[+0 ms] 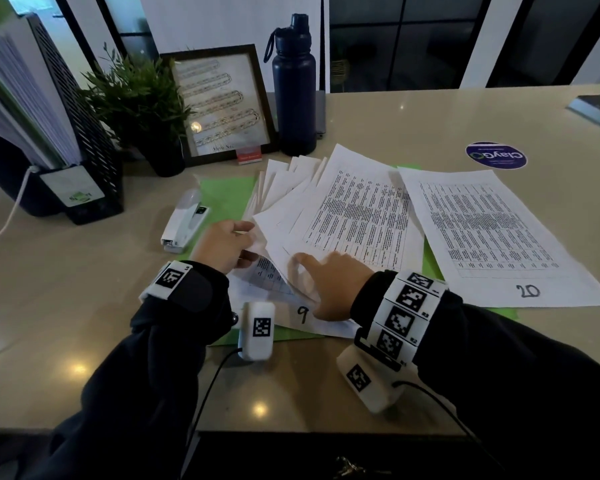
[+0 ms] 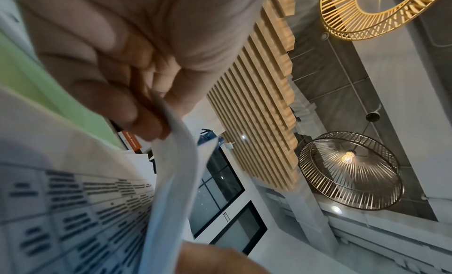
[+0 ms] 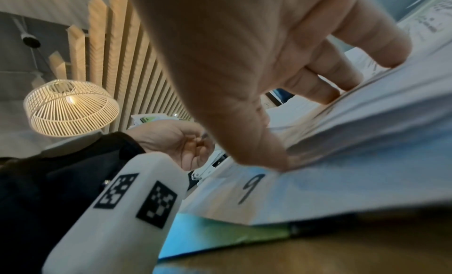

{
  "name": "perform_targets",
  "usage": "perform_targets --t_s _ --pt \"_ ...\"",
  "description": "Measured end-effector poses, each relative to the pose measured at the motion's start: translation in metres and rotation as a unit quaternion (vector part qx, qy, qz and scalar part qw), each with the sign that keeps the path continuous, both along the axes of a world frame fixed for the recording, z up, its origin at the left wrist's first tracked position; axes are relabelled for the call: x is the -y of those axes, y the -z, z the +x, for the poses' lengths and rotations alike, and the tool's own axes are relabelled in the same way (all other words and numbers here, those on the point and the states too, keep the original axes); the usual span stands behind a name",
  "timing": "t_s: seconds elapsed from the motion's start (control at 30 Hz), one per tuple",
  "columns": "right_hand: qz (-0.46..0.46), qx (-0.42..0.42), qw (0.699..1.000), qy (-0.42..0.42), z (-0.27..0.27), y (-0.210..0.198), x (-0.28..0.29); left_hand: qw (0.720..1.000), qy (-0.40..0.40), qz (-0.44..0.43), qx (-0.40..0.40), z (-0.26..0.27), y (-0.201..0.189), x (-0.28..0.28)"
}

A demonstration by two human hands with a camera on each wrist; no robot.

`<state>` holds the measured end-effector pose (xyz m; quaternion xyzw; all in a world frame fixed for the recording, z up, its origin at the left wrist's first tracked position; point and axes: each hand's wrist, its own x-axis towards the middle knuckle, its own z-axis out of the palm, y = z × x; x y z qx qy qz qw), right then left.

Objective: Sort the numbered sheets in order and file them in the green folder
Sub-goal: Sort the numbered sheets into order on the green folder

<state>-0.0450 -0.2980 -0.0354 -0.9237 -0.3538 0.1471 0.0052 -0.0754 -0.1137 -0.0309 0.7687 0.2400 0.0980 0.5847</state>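
A fanned stack of printed sheets [image 1: 347,216] lies on the open green folder [image 1: 222,195] in the head view. My left hand [image 1: 222,245] pinches the left corners of the upper sheets [image 2: 176,143] and lifts them. Under them lies the sheet numbered 9 [image 1: 302,314], also seen in the right wrist view as the sheet numbered 9 [image 3: 252,187]. My right hand [image 1: 329,282] rests on the stack's near edge, fingers curved onto the top sheets, thumb [image 3: 271,152] tucked under the edge. The sheet numbered 20 [image 1: 499,237] lies apart on the right.
A white stapler [image 1: 184,221] sits left of the folder. Behind stand a potted plant [image 1: 142,109], a picture frame [image 1: 222,105] and a dark bottle [image 1: 293,88]. A black file rack with papers [image 1: 49,116] is far left, a round sticker [image 1: 496,154] and a book [image 1: 596,110] far right.
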Motion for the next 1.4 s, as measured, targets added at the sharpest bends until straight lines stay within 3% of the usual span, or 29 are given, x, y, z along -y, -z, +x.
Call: perform_targets --t_s 0.17,0.4,0.6,0.77,0.97,1.2,1.4 --pt "0.032 0.025 0.999 0.003 -0.002 -0.007 -0.008 0.999 0.029 0.032 0.011 0.005 -0.003 0.006" --pt "0.095 -0.044 0.994 0.043 0.003 -0.019 0.003 0.993 0.092 0.067 0.017 0.008 -0.013 0.017" --pt "0.272 -0.110 0.954 0.058 -0.004 -0.031 0.004 0.989 0.120 -0.009 0.091 0.000 -0.031 0.034" --pt "0.348 -0.172 0.918 0.079 0.005 -0.034 0.003 0.985 0.154 -0.003 0.083 -0.002 -0.037 0.037" --pt "0.254 -0.035 0.961 0.101 0.025 -0.030 0.011 0.988 0.123 0.025 0.089 -0.006 -0.034 0.033" --pt "0.355 0.045 0.922 0.150 0.039 -0.036 0.023 0.993 0.058 0.092 0.044 -0.015 -0.021 0.007" --pt "0.390 -0.019 0.917 0.084 0.032 -0.039 0.018 0.996 0.063 0.044 0.046 -0.018 -0.027 0.015"
